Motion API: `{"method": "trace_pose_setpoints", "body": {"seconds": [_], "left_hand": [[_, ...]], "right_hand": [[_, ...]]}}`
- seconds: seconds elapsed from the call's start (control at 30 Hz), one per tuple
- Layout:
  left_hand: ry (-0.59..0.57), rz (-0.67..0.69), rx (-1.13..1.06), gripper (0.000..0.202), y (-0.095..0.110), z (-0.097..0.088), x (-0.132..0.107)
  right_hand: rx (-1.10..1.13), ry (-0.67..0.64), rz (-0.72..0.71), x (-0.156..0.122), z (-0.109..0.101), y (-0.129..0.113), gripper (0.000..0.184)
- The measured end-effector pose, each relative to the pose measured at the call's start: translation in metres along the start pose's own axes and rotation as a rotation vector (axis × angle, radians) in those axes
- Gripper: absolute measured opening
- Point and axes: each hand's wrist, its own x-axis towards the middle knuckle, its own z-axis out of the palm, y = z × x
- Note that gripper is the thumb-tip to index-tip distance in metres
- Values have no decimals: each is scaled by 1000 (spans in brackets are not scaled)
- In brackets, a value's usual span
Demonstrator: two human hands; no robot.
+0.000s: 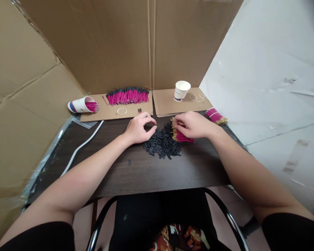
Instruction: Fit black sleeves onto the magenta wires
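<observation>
My left hand (pixel 140 128) is curled at the left edge of a heap of short black tubes (pixel 163 143). Its thumb and forefinger come close together; anything between them is too small to make out. My right hand (pixel 189 124) rests over a pile of pink wires with gold tips (pixel 184 137), its fingers closed at the gold ends, which lie against the heap's right side. A few black-tipped pieces (pixel 139 111) show just behind my left hand, on the cardboard.
Behind lies a row of black-tipped pink wires (pixel 128 96) on cardboard (pixel 94 116). A tipped paper cup (pixel 80 105) holds more wires. An upright cup (pixel 182 91), rubber bands (pixel 121 111) and a banded wire bundle (pixel 216 116) stand about. A white cable (pixel 81 146) crosses left.
</observation>
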Motion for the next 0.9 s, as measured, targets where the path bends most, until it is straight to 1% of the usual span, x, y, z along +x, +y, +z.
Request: {"method": "trace_pose_setpoints", "body": {"seconds": [0.1,0.17,0.27,0.43,0.63,0.77,0.9], "left_hand": [[-33,5,34,17,1,1,-1],[-61,22,68,20,0,2,-1],[-85,60,92,25,-2,5,0],[-105,113,73,23,-4,10,0],[-83,121,6,19,-6,15,-1],[-53,117,-6,16,-5,18,-2],[-63,91,5,14,-2,18,-2]], "right_hand": [[-1,129,-43,3,6,-4,6],[2,180,-56,5,12,-6,9],[27,205,-83,8,21,-10,11],[71,247,-114,12,34,-12,12],[178,302,-129,14,43,-10,19],[178,317,-129,14,45,-10,22],[146,369,-153,15,51,-7,21]]}}
